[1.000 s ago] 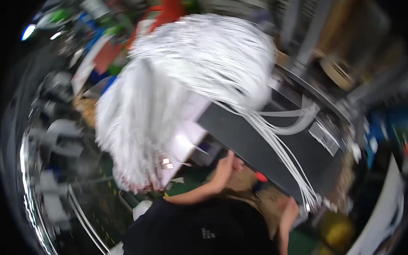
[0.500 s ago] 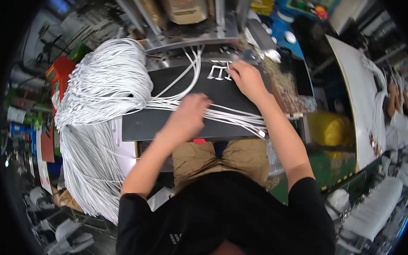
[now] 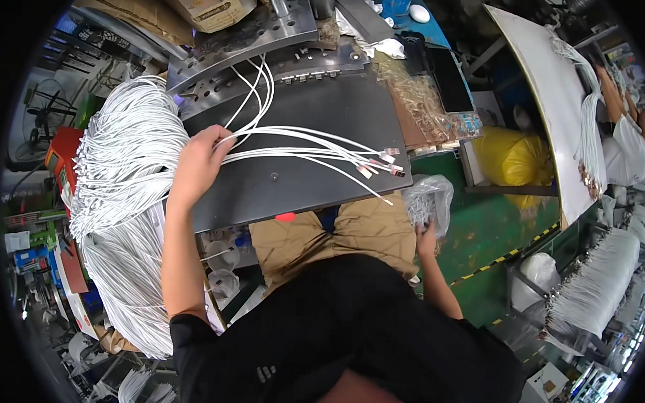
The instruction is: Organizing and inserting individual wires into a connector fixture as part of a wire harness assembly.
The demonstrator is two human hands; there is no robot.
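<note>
My left hand (image 3: 202, 162) is closed round a bunch of white cables (image 3: 296, 132) over the black worktop (image 3: 326, 109). The cables fan out to the right; several have small connector plugs (image 3: 388, 160) at their ends, close to the worktop's right edge. Other cables in the bunch loop back to the metal fixture (image 3: 313, 62) behind. Down at the right, below the worktop, my right hand (image 3: 426, 238) reaches into a clear plastic bag (image 3: 440, 198) of small pale parts. Its fingertips are hidden among the bag and the parts.
A thick heap of white cables (image 3: 129, 152) hangs at the left. A perforated metal machine frame (image 3: 250, 35) rises at the back. A phone-like black slab (image 3: 451, 79) lies back right. Beyond are a yellow bag (image 3: 516, 158), a tilted white board (image 3: 539, 102) and a co-worker (image 3: 630, 145).
My right hand has left the back of the worktop and gone down to the bag. My left hand has shifted left along the cables. The white pieces no longer show on the worktop.
</note>
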